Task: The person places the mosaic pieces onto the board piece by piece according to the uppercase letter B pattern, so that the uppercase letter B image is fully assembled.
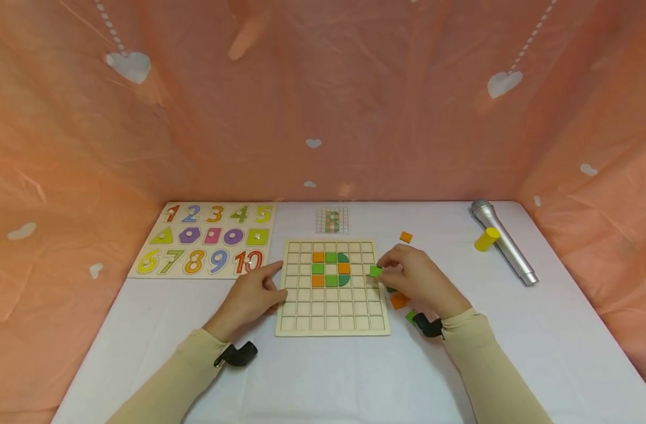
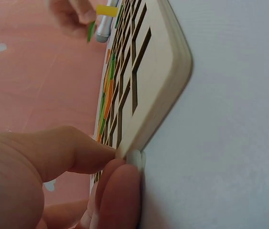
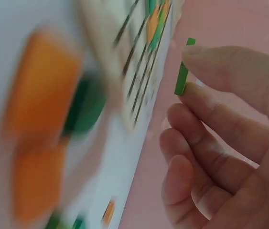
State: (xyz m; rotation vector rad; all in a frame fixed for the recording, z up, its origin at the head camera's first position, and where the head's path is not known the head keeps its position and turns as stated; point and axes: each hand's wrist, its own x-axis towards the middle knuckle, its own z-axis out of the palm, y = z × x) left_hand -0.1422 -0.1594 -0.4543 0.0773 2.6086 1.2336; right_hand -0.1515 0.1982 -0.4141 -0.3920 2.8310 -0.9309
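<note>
A wooden grid board (image 1: 301, 324) lies mid-table, with several orange, green and rounded dark green tiles (image 1: 330, 257) set in its upper middle cells, around one bare cell. My left hand (image 1: 254, 297) touches the board's left edge with thumb and index finger spread apart; in the left wrist view its other fingers are partly curled beside the edge. Over the board's right side, my right hand (image 1: 415, 277) pinches a light green square tile (image 3: 184, 71) between thumb and index finger, raised off the surface. Beneath this hand lie loose orange tiles (image 1: 399, 301) and green tiles (image 1: 411, 317), partly hidden.
Behind the board lies a small pattern card (image 1: 332, 221). A number and shape puzzle board (image 1: 158, 235) is at the back left. One orange tile (image 1: 406, 237) lies apart near the board's right corner. A silver toy microphone (image 1: 505, 244) and a yellow cylinder (image 1: 486, 239) are further right.
</note>
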